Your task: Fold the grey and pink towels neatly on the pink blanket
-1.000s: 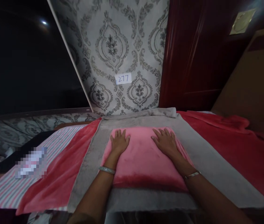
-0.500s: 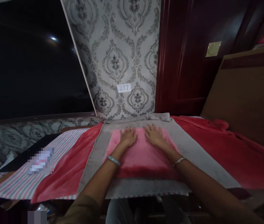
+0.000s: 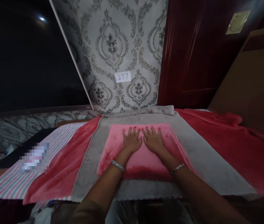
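A folded pink plush cloth (image 3: 115, 146) lies as a thick rectangle on a grey cloth (image 3: 87, 165). My left hand (image 3: 132, 141) rests flat on it, left of its middle, fingers spread toward the far edge. Beside it, my right hand (image 3: 153, 140) also presses flat on the pink plush, fingers spread. The two thumbs are close together but apart. Under the grey cloth, a larger red plush cloth (image 3: 225, 146) shows at both sides.
A striped cloth (image 3: 61, 140) covers the surface at left, with a blurred-out item (image 3: 35, 157) on it. Behind stand a large dark screen (image 3: 29, 62) and a patterned wall with a paper label (image 3: 122, 77). A cardboard panel (image 3: 258, 77) leans at the right.
Both hands have drawn closer together and nearer to me across the pink plush, still flat. The camera view has tipped down and closer.
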The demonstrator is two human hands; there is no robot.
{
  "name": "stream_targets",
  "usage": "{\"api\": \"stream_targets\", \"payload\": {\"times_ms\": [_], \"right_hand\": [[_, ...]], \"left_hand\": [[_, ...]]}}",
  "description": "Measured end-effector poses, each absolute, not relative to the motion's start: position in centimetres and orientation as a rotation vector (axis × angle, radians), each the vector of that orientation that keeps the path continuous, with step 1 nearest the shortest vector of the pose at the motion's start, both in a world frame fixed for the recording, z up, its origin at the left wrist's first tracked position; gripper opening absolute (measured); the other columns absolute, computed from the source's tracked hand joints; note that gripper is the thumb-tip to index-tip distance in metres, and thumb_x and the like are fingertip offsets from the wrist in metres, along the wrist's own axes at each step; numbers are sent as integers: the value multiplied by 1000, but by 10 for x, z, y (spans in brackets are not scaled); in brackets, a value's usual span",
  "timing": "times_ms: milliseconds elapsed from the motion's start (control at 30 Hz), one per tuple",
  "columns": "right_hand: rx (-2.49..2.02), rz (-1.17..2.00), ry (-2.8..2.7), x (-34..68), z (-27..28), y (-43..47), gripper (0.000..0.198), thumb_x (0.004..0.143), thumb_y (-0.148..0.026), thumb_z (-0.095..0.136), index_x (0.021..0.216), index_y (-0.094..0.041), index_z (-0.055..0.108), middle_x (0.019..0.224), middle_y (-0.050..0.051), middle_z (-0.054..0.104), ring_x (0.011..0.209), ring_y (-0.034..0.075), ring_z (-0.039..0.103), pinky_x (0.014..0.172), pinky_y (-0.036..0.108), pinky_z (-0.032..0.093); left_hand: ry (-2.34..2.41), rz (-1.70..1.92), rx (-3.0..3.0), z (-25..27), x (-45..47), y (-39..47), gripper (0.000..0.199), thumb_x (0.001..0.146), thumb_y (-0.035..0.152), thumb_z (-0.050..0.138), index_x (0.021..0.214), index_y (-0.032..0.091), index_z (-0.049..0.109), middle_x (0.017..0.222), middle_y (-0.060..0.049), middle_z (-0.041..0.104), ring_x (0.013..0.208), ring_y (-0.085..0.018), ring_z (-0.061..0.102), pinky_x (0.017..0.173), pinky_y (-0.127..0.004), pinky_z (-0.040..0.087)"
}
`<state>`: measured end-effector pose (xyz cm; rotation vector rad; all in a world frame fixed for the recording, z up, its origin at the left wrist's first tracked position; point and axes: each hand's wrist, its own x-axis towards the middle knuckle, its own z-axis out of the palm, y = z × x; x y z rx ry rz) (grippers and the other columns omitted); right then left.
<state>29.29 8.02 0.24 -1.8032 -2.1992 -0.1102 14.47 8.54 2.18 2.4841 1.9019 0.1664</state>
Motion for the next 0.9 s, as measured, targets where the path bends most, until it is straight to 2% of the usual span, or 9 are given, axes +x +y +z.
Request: {"api": "stream_targets", "payload": {"times_ms": [167,333,500,633,767,900], "right_hand": [[-1801,-113,-2188,293,0,78,52,99,-30,33,149,-29,49,159,4,40,148,32,29,116,64,20],[-1833,-56,-2240,295,17,75,54,100,-30,29,153,-29,41,162,4,34,149,30,26,116,64,19],[-1967,11,-2249,323,38,51,56,102,-43,30,154,-27,40,162,8,32,149,33,26,116,60,21],[-1990,-69,-2190,361,22,11,59,101,-53,28,155,-30,38,163,9,30,148,37,24,113,65,25],[-1957,-78,-2136,379,-5,-16,62,100,-57,26,154,-30,39,165,6,25,150,36,20,110,63,33],[-1886,-109,-2071,376,-16,-20,60,101,-55,27,152,-28,43,163,6,30,150,35,22,110,61,37]], "left_hand": [[1915,248,2514,14,144,83,59,97,44,31,154,28,40,164,-6,31,152,-31,22,119,-68,14],[1913,225,2498,25,147,81,59,98,44,30,156,30,35,166,-4,23,154,-29,16,120,-66,12],[1811,93,2409,64,126,61,64,100,52,29,159,27,25,168,-7,17,155,-28,14,121,-63,13],[1938,160,2469,61,86,22,67,99,59,31,158,27,30,167,-9,21,154,-33,14,120,-65,11],[2042,147,2437,33,61,-6,66,98,61,33,157,30,31,167,-7,20,154,-35,12,116,-67,22],[2031,179,2402,20,60,-9,65,100,59,32,158,31,29,168,-5,18,155,-33,12,113,-65,31]]}}
